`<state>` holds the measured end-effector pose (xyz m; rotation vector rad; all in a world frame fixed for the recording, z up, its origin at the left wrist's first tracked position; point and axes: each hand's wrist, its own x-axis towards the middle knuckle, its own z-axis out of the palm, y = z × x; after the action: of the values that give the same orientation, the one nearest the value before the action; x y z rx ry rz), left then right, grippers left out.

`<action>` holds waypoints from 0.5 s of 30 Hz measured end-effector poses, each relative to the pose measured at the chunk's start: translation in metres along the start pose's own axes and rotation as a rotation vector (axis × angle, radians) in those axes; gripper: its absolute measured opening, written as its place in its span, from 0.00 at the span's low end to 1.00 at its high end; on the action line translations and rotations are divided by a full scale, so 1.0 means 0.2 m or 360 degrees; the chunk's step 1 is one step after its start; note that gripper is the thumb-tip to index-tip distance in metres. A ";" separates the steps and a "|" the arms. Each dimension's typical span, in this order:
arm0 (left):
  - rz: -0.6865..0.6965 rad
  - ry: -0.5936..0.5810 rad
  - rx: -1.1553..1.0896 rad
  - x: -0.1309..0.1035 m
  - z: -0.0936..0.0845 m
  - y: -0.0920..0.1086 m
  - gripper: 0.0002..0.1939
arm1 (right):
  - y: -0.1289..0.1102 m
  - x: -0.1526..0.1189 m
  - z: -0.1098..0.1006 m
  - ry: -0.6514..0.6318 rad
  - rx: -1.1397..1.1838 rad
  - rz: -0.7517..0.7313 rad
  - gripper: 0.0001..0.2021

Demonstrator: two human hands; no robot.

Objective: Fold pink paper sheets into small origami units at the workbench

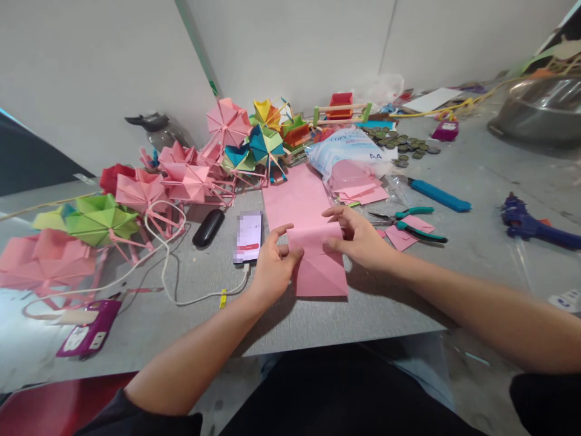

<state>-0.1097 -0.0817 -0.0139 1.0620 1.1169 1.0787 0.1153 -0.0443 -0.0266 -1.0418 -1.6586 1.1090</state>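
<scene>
A creased pink paper (321, 275) is held between my two hands near the table's front edge. My left hand (276, 260) pinches its left side, thumb on the front face. At the right side, my right hand (356, 237) grips it between thumb and fingers. The paper's upper part is bent over, and its lower part slopes toward me. Behind it lies a larger flat pink sheet (297, 194). Left of my left hand is a phone (248, 237) with a white cable plugged in.
Folded paper umbrella shapes (186, 178) crowd the back left. A black case (209, 228) lies beside the phone. Green-handled pliers (420, 232), a blue cutter (440, 195) and a blue glue gun (540, 227) are at right. A paper pack (349, 151) lies behind.
</scene>
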 end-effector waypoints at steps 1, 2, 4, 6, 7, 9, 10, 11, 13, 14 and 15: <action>0.0008 -0.0008 0.0001 0.00 0.00 0.00 0.40 | 0.00 0.00 -0.01 -0.0014 -0.0006 -0.0030 0.25; 0.0018 -0.0008 0.0004 0.00 0.00 0.00 0.39 | 0.01 0.00 -0.02 -0.0030 -0.0028 -0.0092 0.27; 0.0036 0.0018 0.0004 0.00 0.00 0.00 0.37 | 0.01 0.00 -0.04 -0.0076 -0.0141 -0.0292 0.34; 0.0048 0.0044 -0.0012 0.00 0.00 0.00 0.36 | 0.01 -0.01 -0.06 -0.0137 -0.0287 -0.0479 0.39; 0.0051 0.0052 -0.0024 0.00 0.00 0.00 0.36 | 0.01 -0.01 -0.06 -0.0158 -0.0331 -0.0521 0.38; 0.0052 0.0058 -0.0035 0.01 0.00 0.00 0.36 | 0.01 -0.01 -0.06 -0.0155 -0.0299 -0.0479 0.35; 0.0054 0.0061 -0.0034 0.01 0.00 0.00 0.36 | 0.01 -0.01 -0.05 -0.0125 -0.0233 -0.0407 0.34; 0.0055 0.0066 -0.0029 0.01 0.00 0.00 0.37 | 0.02 -0.01 -0.04 -0.0081 -0.0153 -0.0313 0.34; 0.0060 0.0074 -0.0016 0.01 0.00 0.00 0.36 | 0.02 0.00 -0.02 -0.0026 0.0011 -0.0101 0.30; 0.0066 0.0075 -0.0013 0.01 0.00 0.00 0.35 | 0.02 0.01 -0.02 -0.0036 0.0076 -0.0001 0.27; 0.0075 0.0071 -0.0007 0.01 0.00 0.00 0.32 | 0.02 0.01 -0.01 -0.0069 0.0125 0.0085 0.23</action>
<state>-0.1095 -0.0796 -0.0143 1.0698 1.1293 1.1469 0.1174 -0.0402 -0.0293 -1.0231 -1.6158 1.2297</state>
